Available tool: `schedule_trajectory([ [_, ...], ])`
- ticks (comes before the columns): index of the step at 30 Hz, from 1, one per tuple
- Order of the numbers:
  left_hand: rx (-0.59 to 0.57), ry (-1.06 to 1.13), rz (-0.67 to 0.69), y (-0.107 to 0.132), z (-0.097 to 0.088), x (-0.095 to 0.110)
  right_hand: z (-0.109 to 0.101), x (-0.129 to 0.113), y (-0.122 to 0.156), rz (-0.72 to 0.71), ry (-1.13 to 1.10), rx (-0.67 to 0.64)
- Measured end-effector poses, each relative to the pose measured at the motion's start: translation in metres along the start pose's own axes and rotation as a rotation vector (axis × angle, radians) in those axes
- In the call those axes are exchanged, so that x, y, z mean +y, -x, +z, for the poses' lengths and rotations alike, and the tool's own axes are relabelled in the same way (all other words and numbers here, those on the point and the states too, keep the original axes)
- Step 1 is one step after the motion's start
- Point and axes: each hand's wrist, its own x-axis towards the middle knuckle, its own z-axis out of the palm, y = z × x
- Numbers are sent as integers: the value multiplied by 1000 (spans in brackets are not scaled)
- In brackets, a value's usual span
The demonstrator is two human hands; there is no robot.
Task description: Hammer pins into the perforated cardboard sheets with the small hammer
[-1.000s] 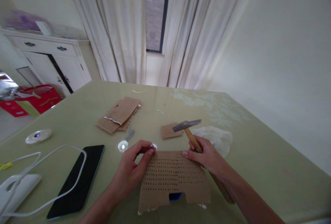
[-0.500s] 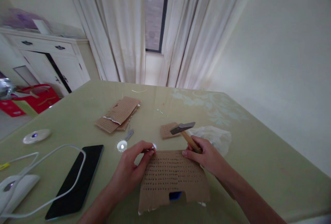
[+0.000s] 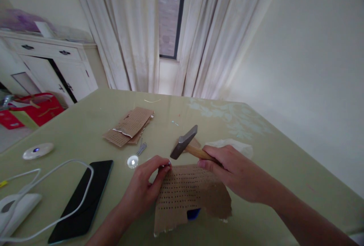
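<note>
1 nail-like piece is pinched in the left hand, lower centre, at punched cardboard; the right hand grips a hammer: skewed aim could bruise the left.

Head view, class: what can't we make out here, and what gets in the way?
All in the head view:
Tiny object in the left hand: mostly covered by the fingers, too small to identify.
Blue thing: largely covered by the perforated cardboard sheet.
Small cardboard piece: partly behind the hammer head.
Crumpled plastic: partly behind the right hand.
White device: cut off by the left edge.
</note>
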Motion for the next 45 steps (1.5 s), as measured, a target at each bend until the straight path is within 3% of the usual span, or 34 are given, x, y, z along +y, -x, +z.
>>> schedule_trajectory([
  [6,-23,16,35,0,-1,1,9,-8,-2,3,95,-22],
  [17,-68,75,-16,-4,-5,5,15,-8,0,-4,72,9],
  [21,-99,142,-27,-5,-6,3,20,-6,-2,10,89,-52],
  [26,-135,262,-160,1,-11,1,13,1,-2,31,30,-14],
  [30,-240,240,-255,5,-16,3,8,6,-1,53,11,15],
  [37,-357,457,-357,2,-15,4,22,4,-5,45,47,-121],
  [42,-386,519,-436,3,-14,1,25,2,-3,53,61,-87],
  [45,-395,546,-468,3,-14,1,29,1,0,69,112,-135],
])
